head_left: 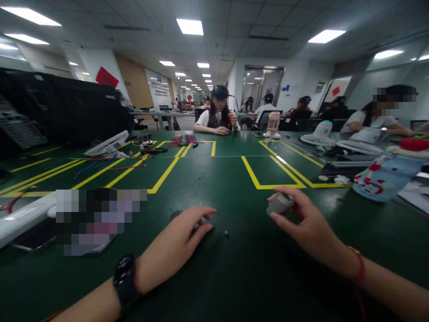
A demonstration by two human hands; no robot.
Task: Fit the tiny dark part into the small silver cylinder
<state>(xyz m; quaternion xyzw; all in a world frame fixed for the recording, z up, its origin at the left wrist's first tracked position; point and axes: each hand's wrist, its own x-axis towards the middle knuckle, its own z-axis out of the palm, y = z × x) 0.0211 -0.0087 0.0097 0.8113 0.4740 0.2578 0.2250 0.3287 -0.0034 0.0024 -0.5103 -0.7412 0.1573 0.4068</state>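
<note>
Above the green tabletop, my right hand grips a short grey cylinder between thumb and fingers. What kind of part it is cannot be made out. My left hand, with a black watch at the wrist, rests low over the table, thumb apart from the loosely bent fingers and nothing visible between them. Just right of its fingertips lies a tiny dark ring-shaped piece, untouched. Behind the left hand a dark flat object shows in part; the hand hides the rest.
Yellow tape marks the green table. A white power strip and a phone lie left. Tangled wires are farther back. A blue bottle stands right, near white fans. A person sits opposite.
</note>
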